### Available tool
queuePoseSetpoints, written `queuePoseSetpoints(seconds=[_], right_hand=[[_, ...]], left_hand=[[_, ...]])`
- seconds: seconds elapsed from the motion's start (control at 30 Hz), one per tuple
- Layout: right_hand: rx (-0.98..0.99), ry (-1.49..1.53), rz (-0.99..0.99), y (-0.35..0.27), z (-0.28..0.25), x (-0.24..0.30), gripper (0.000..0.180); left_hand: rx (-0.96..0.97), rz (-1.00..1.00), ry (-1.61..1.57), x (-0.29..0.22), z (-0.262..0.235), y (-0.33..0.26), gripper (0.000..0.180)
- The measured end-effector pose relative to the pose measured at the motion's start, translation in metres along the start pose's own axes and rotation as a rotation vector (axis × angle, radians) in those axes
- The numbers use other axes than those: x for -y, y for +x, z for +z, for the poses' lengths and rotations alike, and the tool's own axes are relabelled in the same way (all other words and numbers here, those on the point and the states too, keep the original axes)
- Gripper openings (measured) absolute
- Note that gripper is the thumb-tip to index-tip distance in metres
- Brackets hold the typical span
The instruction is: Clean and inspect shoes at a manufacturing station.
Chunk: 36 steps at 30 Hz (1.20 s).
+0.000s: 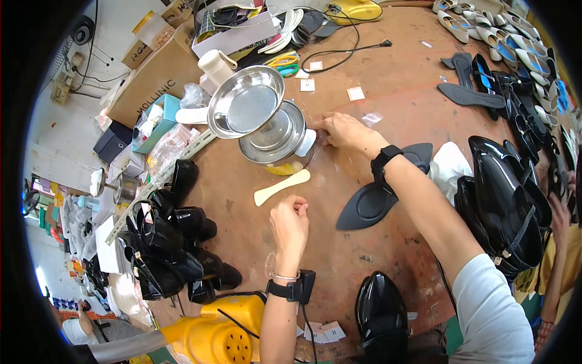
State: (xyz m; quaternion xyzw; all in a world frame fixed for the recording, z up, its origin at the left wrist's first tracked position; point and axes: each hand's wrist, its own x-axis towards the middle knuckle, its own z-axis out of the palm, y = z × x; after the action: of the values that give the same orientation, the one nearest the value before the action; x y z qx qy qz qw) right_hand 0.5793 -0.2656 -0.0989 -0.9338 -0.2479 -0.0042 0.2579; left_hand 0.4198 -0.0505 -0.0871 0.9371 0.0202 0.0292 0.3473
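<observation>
My left hand [288, 223] is closed with curled fingers; whatever is in them, if anything, is hidden. Just beyond it lies a cream, flat paddle-shaped tool [282, 187], wide at both ends. My right hand [347, 132] reaches to the right side of a metal dispenser pot [271, 159], fingers stretched out toward its white tab [307, 143]. I cannot tell whether they touch it. A shiny round dish [245, 103] with a perforated middle tops the pot. Below my right forearm rests a black insole [365, 208].
Black patent shoes stand at left [176, 242], at right [506, 194] and at the near edge [381, 309]. A yellow machine [215, 330] is near left. Scissors [284, 65], a cable [357, 51] and pale shoes [494, 30] lie farther off. A co-worker's hand [559, 215] shows at right.
</observation>
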Motion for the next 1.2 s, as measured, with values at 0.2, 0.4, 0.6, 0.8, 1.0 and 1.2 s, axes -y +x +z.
queuePoseSetpoints(seconds=[0.2, 0.4, 0.6, 0.8, 1.0, 1.2], right_hand=[[-0.095, -0.111, 0.049, -0.028, 0.003, 0.022, 0.013], [-0.047, -0.258, 0.074, -0.064, 0.003, 0.030, 0.019], [-0.212, -0.046, 0.238, -0.106, -0.052, 0.071, 0.015], [-0.441, 0.342, 0.305, -0.226, -0.099, 0.176, 0.009], [-0.344, 0.545, 0.516, -0.343, -0.026, 0.133, 0.012], [-0.451, 0.298, 0.415, -0.398, -0.042, 0.133, 0.020]], left_hand=[[0.024, -0.028, 0.029, 0.003, -0.005, -0.019, 0.004], [0.075, -0.057, -0.066, -0.011, -0.028, -0.054, 0.002], [0.172, -0.120, -0.390, -0.055, -0.065, -0.086, 0.008], [0.265, -0.080, -0.779, -0.129, -0.074, -0.171, 0.027], [0.335, 0.121, -0.351, -0.154, -0.024, -0.210, 0.039], [0.003, 0.362, -0.011, -0.122, -0.066, -0.244, 0.054]])
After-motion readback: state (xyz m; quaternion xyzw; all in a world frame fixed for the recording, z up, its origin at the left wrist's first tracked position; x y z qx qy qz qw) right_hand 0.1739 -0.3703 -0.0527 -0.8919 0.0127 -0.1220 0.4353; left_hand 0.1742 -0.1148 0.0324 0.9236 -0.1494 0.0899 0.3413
